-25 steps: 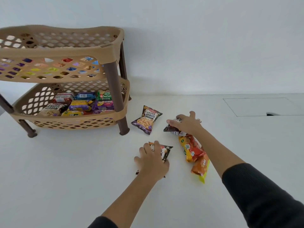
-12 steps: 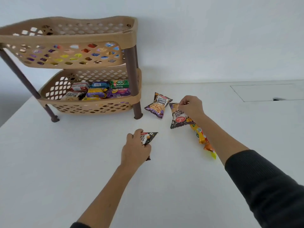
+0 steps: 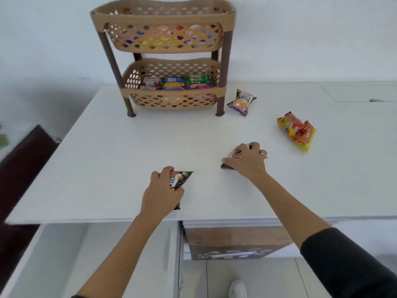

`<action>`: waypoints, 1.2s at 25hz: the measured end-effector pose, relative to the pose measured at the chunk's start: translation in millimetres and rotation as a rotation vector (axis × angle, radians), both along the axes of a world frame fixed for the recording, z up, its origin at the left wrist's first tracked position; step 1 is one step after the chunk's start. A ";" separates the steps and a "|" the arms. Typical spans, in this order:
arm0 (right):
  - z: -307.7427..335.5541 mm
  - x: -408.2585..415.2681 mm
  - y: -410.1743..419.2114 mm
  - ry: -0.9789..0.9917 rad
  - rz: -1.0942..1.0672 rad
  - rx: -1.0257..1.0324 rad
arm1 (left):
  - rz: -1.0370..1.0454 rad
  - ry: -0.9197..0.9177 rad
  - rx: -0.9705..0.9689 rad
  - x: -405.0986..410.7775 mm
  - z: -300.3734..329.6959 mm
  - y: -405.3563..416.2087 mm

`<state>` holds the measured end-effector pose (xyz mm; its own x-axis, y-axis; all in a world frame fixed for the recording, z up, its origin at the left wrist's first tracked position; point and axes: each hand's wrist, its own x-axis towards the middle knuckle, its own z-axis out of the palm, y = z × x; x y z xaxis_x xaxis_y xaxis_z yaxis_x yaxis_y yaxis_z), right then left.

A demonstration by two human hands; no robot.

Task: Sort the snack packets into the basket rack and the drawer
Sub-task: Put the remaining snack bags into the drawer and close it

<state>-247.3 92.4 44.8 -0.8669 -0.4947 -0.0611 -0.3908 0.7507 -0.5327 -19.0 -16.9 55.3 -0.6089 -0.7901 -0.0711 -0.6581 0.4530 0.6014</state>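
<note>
My left hand (image 3: 162,192) grips a black nut packet (image 3: 180,179) low over the white table (image 3: 107,158), near its front edge. My right hand (image 3: 247,159) grips a second dark packet (image 3: 233,155), mostly hidden under the fingers. A purple salted-peanuts packet (image 3: 242,102) lies beside the right leg of the tan two-tier basket rack (image 3: 171,93). Orange and yellow packets (image 3: 296,130) lie in a heap at the right. Both rack tiers hold several packets. Below the table front an open drawer (image 3: 234,244) shows dark packets inside.
A white wall stands behind the rack. A dark wooden piece (image 3: 23,160) stands left of the table. A rectangular panel outline (image 3: 361,93) marks the table's far right. A white shoe (image 3: 237,289) is on the floor below.
Both hands have lifted their packets and drawn them back toward the table's front edge. The view has pulled back and tilted down, so the drawer under the table shows.
</note>
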 end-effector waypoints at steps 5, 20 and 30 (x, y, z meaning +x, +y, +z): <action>-32.5 82.4 10.5 0.158 -0.019 -0.033 | 0.020 0.117 0.150 108.8 -11.8 9.2; -90.3 345.1 9.4 -0.235 0.916 0.415 | -0.045 -0.504 0.446 247.2 -144.1 -4.9; -154.8 340.9 -18.3 -0.196 0.887 0.808 | -0.359 -0.919 0.425 238.4 -178.1 -3.0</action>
<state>93.5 74.1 -110.0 -0.1886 -0.6696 -0.7184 -0.9023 0.4070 -0.1425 219.3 -19.9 -122.8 -0.3733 -0.3787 -0.8469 -0.8087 0.5801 0.0971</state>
